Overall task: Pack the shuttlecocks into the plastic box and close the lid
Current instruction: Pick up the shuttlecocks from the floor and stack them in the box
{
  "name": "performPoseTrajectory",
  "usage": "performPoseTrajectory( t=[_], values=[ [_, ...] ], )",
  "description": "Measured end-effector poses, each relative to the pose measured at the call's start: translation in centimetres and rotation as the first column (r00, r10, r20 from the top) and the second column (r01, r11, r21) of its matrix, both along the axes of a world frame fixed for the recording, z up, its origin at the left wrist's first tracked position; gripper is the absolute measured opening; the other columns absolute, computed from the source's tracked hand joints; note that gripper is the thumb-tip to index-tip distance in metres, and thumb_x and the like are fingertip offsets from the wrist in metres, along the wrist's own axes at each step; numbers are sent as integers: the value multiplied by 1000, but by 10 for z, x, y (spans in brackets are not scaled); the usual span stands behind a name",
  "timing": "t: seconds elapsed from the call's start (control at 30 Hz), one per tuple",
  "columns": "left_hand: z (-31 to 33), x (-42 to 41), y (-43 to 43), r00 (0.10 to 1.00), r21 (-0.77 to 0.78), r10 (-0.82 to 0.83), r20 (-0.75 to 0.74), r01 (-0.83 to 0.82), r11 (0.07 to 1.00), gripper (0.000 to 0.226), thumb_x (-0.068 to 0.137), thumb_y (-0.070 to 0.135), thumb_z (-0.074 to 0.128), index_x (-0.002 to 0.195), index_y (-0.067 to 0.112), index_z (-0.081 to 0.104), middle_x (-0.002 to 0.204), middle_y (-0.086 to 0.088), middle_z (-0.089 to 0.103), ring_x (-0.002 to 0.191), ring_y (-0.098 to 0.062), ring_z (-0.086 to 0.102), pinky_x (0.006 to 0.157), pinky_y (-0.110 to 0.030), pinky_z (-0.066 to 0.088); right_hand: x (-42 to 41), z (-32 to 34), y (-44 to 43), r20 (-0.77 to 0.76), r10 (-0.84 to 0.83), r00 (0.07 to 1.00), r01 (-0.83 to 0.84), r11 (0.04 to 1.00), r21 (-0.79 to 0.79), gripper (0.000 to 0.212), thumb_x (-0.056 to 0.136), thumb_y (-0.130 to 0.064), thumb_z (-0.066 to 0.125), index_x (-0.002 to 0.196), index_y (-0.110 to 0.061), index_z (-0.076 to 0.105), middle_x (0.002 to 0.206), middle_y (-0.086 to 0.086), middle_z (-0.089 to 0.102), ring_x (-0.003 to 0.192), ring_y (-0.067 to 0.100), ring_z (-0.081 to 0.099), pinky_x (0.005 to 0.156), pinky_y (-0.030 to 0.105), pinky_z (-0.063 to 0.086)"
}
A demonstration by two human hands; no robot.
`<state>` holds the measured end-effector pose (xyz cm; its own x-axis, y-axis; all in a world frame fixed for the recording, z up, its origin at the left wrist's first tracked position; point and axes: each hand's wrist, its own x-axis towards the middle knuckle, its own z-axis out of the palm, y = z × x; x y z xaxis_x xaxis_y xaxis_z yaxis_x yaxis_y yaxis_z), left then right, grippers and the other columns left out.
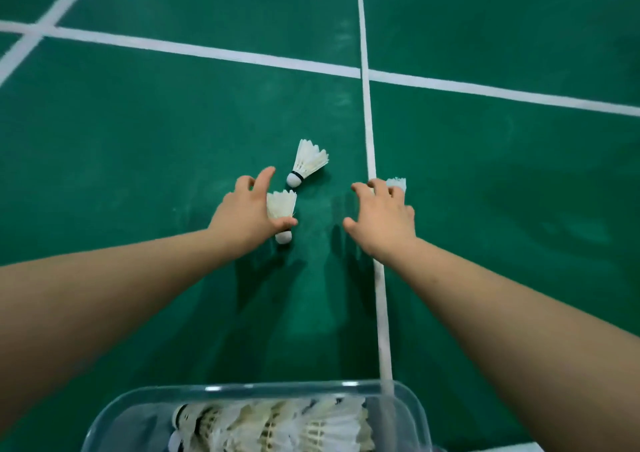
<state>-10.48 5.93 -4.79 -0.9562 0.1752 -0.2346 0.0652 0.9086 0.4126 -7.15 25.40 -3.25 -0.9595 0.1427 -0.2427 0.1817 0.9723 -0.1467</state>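
Observation:
My left hand (247, 209) holds a white shuttlecock (281, 209) between thumb and fingers, cork end toward me, with the index finger stretched forward. Just beyond it a second shuttlecock (308, 162) lies on the green floor, cork pointing at my hand. My right hand (384, 216) reaches over a third shuttlecock (396, 183); only its feather tips show past the fingers, and whether the fingers grip it is hidden. A clear plastic box (145, 396) stands open at the bottom edge, holding several shuttlecocks (277, 424). No lid is in view.
The green court floor (138, 140) carries white lines; one long line (381, 296) runs from the box away under my right hand, and another crosses it farther off.

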Motion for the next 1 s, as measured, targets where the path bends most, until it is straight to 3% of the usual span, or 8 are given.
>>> performPoseTrajectory(
  t=[0.17, 0.23, 0.33, 0.5, 0.63, 0.77, 0.9, 1.0],
  values=[
    [-22, -25, 21, 996, -31, -91, -15, 90, 995, 80, 77, 48, 65, 139, 13, 28, 140, -13, 36, 131, -31, 30, 108, -38, 24, -29, -18, 31, -6, 9, 1000, -8, 994, 113, 63, 88, -36, 53, 142, -21, 25, 151, 2, 25, 144, 27, 13, 110, 51, 22],
    [-28, -32, 30, 994, -34, -99, -35, 98, 995, 71, 79, 47, 64, 135, 15, 33, 133, -12, 45, 128, -29, 33, 104, -42, 33, -35, -25, 38, 17, 22, 1000, -24, 989, 148, 64, 90, -37, 52, 144, -19, 24, 151, 3, 28, 145, 26, 13, 114, 52, 15],
    [-32, -35, 39, 992, -78, -95, -83, 88, 993, 61, 82, 42, 62, 132, 22, 34, 116, -10, 58, 116, -30, 45, 88, -42, 39, -40, -31, 38, 24, 41, 999, -45, 980, 192, 55, 92, -34, 51, 139, -16, 30, 144, 5, 38, 141, 27, 23, 114, 51, 12],
    [-30, -30, 37, 971, -35, -79, -224, 73, 997, 44, 88, 37, 54, 127, 22, 39, 97, -8, 66, 99, -29, 57, 82, -37, 34, -46, -30, 24, 6, 124, 992, -122, 962, 244, 42, 85, 0, 35, 125, -13, 40, 122, 10, 55, 120, 31, 46, 114, 50, 14],
    [-23, -31, 34, 935, -85, -160, -316, 140, 986, 46, 87, 47, 51, 124, 20, 40, 94, -5, 71, 91, -28, 62, 85, -36, 35, -55, -24, 6, -45, 178, 983, -166, 967, 194, 41, 86, 2, 34, 124, -13, 41, 117, 12, 54, 109, 33, 54, 97, 42, 33],
    [-9, -33, 27, 924, -94, -132, -360, 105, 990, 52, 85, 50, 52, 124, 17, 42, 91, -8, 70, 90, -30, 62, 85, -35, 34, -80, -16, -17, -68, 50, 996, -53, 998, -36, 47, 85, 4, 34, 131, -8, 33, 116, 19, 55, 104, 38, 55, 77, 39, 38],
    [-2, -31, 12, 927, -94, -104, -360, 75, 993, 54, 83, 53, 53, 123, 19, 42, 81, -10, 69, 88, -29, 61, 85, -36, 32, -109, -19, -29, 63, -89, 994, 101, 966, -239, 50, 93, -5, 34, 142, -9, 24, 126, 19, 55, 116, 36, 52, 82, 37, 37],
    [0, -29, -3, 920, -96, -110, -375, 80, 992, 55, 83, 53, 53, 125, 19, 41, 83, -10, 70, 90, -30, 62, 82, -35, 34, -119, -21, -33, 147, -86, 985, 120, 963, -241, 36, 98, -22, 39, 130, -6, 41, 131, 16, 54, 121, 32, 49, 91, 33, 39]
  ],
)
